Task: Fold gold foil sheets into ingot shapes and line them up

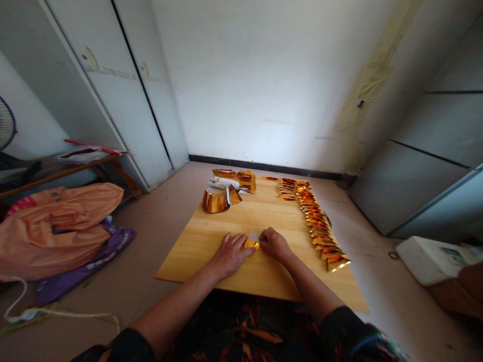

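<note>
Board [211, 236] open near its front edge — left hand [229, 255], right hand [275, 245] pinch gold foil [250, 244].

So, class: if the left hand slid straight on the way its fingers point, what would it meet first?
Probably the small gold foil piece at its fingertips, which the left hand seems to be touching; just beyond it is the right hand. Both rest on the wooden board.

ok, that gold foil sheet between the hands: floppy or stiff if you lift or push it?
Probably floppy and very light: the gold foil sheet looks thin between left hand and right hand. Likely holds creases: the folded pieces keep their shape. Its shiny face may slide on the board.
</note>
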